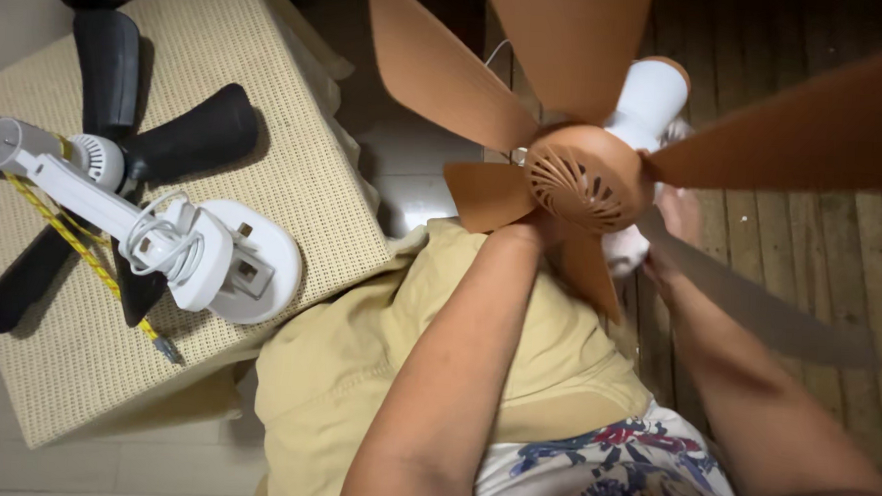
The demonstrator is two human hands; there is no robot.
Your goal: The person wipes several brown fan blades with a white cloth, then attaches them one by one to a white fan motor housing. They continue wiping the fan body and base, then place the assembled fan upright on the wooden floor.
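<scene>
Brown fan blades (439, 74) are spread closest to the lens, held up over the lap. Its vented hub (585, 177) is gripped from below by the left hand (531, 227); the right hand (675, 224) is closed on the white motor body (651, 103). A blade could probably be bent if the hold slips. A second, black-bladed fan (155, 206) lies on the woven worktop (296, 152).

Ceiling fan with five blades (585, 175): held up at right of view above the person's lap and the plank floor (807, 264), the left hand (533, 227) under its hub and the right hand (672, 223) just behind the hub, beside the motor housing (651, 100). Second fan (116, 194): lying on the woven bench (296, 162) at left, well apart from the first. On that second fan, a coiled cord (159, 236) rests on the round mounting base (247, 259), and a braided rope (84, 252) runs beneath its stem across the bench top.
</scene>
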